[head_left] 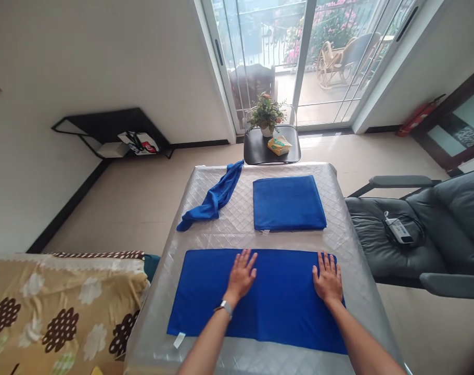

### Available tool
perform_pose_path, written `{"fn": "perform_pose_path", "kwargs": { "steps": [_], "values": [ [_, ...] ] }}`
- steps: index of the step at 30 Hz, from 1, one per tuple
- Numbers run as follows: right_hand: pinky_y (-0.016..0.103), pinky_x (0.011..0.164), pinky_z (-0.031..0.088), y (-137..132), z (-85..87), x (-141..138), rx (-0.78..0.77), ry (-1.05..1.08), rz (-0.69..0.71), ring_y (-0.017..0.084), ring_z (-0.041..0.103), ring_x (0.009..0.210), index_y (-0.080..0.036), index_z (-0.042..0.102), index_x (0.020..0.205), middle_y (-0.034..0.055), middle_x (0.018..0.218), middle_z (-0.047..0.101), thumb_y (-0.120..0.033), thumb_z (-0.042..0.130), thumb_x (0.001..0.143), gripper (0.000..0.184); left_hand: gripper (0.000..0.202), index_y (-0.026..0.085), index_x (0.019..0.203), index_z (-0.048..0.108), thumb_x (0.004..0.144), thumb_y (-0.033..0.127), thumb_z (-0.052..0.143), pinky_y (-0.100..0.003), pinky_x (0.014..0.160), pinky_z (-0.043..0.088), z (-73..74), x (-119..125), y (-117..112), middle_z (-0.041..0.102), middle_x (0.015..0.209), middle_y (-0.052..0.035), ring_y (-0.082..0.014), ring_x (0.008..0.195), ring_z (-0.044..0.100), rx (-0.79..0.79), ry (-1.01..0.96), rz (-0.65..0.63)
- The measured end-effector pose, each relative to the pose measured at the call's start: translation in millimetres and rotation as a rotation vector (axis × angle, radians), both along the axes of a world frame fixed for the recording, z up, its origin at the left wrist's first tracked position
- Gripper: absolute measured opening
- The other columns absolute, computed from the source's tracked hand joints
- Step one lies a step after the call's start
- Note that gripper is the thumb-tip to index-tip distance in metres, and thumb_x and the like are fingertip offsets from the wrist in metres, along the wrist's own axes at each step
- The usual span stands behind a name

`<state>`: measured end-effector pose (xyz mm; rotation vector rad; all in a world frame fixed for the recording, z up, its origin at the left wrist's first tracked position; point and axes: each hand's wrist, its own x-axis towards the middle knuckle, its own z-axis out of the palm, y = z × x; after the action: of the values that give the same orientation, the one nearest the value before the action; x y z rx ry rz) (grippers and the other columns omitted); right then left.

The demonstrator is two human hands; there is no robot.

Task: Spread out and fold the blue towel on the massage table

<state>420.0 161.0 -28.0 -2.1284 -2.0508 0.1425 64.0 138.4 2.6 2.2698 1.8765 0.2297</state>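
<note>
A blue towel (279, 307) lies spread as a long rectangle across the near part of the table, with a white tag (179, 340) sticking out at its lower left corner. My left hand (241, 273) rests flat on it near the middle of its far edge, fingers stretched out. Near the towel's right end, my right hand (328, 278) lies palm down with its fingers apart. Beyond it is a neatly folded stack of blue cloth (289, 203). To the left of that stack, a crumpled blue towel (213, 200) lies slantwise.
A quilted silver cover (237, 239) is on the table. Behind stands a black folding chair (252, 148) with a flower pot (267, 127) and a yellow tissue pack (279, 146). At right, a grey armchair (369, 229) holds a power strip (399, 230). A flowered bedspread (65, 291) is at left.
</note>
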Motion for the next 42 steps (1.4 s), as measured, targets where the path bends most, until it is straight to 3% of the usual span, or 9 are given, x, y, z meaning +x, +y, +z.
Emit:
{"fn": "perform_pose_path", "kwargs": {
  "steps": [3, 6, 16, 21, 25, 29, 33, 37, 42],
  "values": [
    [0.057, 0.124, 0.018, 0, -1.0, 1, -0.005, 0.006, -0.006, 0.029, 0.018, 0.156, -0.022, 0.005, 0.166, 0.0081, 0.170, 0.023, -0.037, 0.027, 0.102, 0.069, 0.063, 0.032, 0.162, 0.021, 0.102, 0.031, 0.042, -0.052, 0.126, 0.025, -7.0, 50, 5, 0.022, 0.170, -0.0044, -0.0253, 0.157, 0.021, 0.004, -0.035, 0.005],
    [0.058, 0.124, 0.019, 0, -1.8, 2, -0.006, 0.029, -0.002, 0.030, 0.018, 0.156, -0.024, 0.003, 0.166, 0.0071, 0.171, 0.020, -0.037, 0.028, 0.102, 0.070, 0.065, 0.034, 0.162, 0.019, 0.103, 0.034, 0.043, -0.053, 0.126, 0.025, -9.2, 47, 7, 0.023, 0.170, -0.0042, -0.0260, 0.156, 0.022, 0.021, -0.037, 0.038],
    [0.056, 0.124, 0.019, 2, 0.3, 1, -0.001, -0.013, -0.008, 0.028, 0.021, 0.156, -0.021, 0.012, 0.166, 0.0094, 0.169, 0.028, -0.037, 0.025, 0.101, 0.068, 0.060, 0.034, 0.160, 0.027, 0.102, 0.037, 0.044, -0.055, 0.125, 0.026, -13.1, -116, -14, 0.024, 0.170, -0.0049, -0.0268, 0.157, 0.021, 0.020, 0.084, 0.225],
    [0.056, 0.123, 0.023, 2, -0.2, 3, -0.005, -0.074, -0.016, 0.028, 0.022, 0.155, -0.024, 0.008, 0.166, 0.0060, 0.170, 0.025, -0.035, 0.028, 0.100, 0.070, 0.060, 0.032, 0.159, 0.029, 0.102, 0.039, 0.044, -0.055, 0.125, 0.023, -13.5, -190, -19, 0.024, 0.170, -0.0062, -0.0280, 0.157, 0.021, 0.025, 0.087, 0.269],
    [0.055, 0.123, 0.024, 2, -4.8, 6, 0.011, -0.119, 0.005, 0.028, 0.025, 0.154, -0.024, 0.006, 0.166, 0.0059, 0.170, 0.024, -0.034, 0.030, 0.100, 0.071, 0.059, 0.032, 0.159, 0.029, 0.102, 0.038, 0.043, -0.055, 0.127, 0.021, -14.3, -214, -21, 0.026, 0.170, -0.0043, -0.0268, 0.157, 0.021, 0.036, 0.073, 0.265],
    [0.054, 0.123, 0.024, 3, -4.2, 7, -0.001, -0.184, 0.012, 0.028, 0.026, 0.154, -0.022, 0.008, 0.166, 0.0070, 0.170, 0.025, -0.033, 0.032, 0.100, 0.071, 0.060, 0.032, 0.159, 0.030, 0.102, 0.037, 0.045, -0.056, 0.127, 0.020, -17.6, -216, -21, 0.026, 0.169, -0.0048, -0.0281, 0.156, 0.022, 0.054, 0.055, 0.257],
    [0.053, 0.122, 0.024, 4, 10.1, 4, -0.008, -0.271, 0.025, 0.029, 0.029, 0.152, -0.016, 0.013, 0.165, 0.0121, 0.165, 0.035, -0.031, 0.032, 0.101, 0.069, 0.059, 0.031, 0.159, 0.031, 0.101, 0.034, 0.046, -0.056, 0.127, 0.019, -19.5, -215, -21, 0.023, 0.170, -0.0063, -0.0287, 0.156, 0.022, 0.059, 0.035, 0.255],
    [0.056, 0.122, 0.023, -8, 28.3, -26, 0.023, -0.310, 0.026, 0.032, 0.029, 0.152, -0.012, 0.018, 0.164, 0.0168, 0.162, 0.039, -0.028, 0.029, 0.102, 0.065, 0.058, 0.031, 0.158, 0.034, 0.101, 0.034, 0.046, -0.055, 0.127, 0.019, -18.7, -215, -20, 0.022, 0.171, -0.0064, -0.0277, 0.156, 0.022, 0.066, 0.011, 0.261],
    [0.052, 0.124, 0.021, -41, 32.5, -134, 0.040, -0.195, 0.204, 0.029, 0.028, 0.154, -0.014, 0.010, 0.165, 0.0133, 0.162, 0.039, -0.029, 0.029, 0.105, 0.064, 0.056, 0.028, 0.157, 0.038, 0.101, 0.034, 0.045, -0.055, 0.127, 0.018, -17.1, -214, -20, 0.022, 0.170, -0.0082, -0.0284, 0.156, 0.023, 0.058, -0.002, 0.273]
  ]
}}
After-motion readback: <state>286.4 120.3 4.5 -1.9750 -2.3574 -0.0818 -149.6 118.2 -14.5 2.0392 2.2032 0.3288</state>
